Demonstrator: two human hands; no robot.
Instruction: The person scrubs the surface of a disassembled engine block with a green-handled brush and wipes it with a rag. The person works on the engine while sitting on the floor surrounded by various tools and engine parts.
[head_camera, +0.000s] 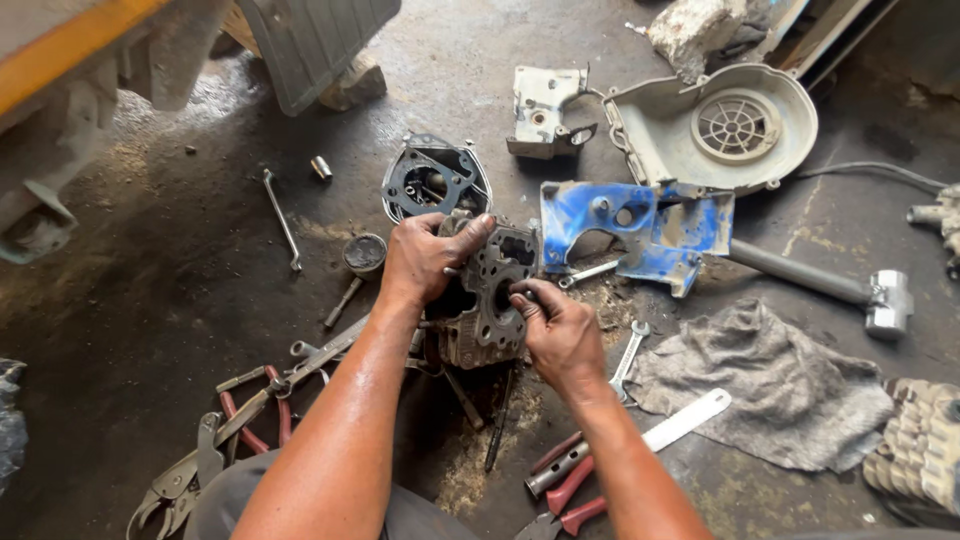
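Together, two hands: left (425, 258), right (560, 335), closed around one engine block (490, 300), seemingly greasy.

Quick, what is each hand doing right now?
Left hand: closed, gripping the top of the grimy engine block.
Right hand: fingers pinched against the block's face; whether it holds anything small cannot be told.
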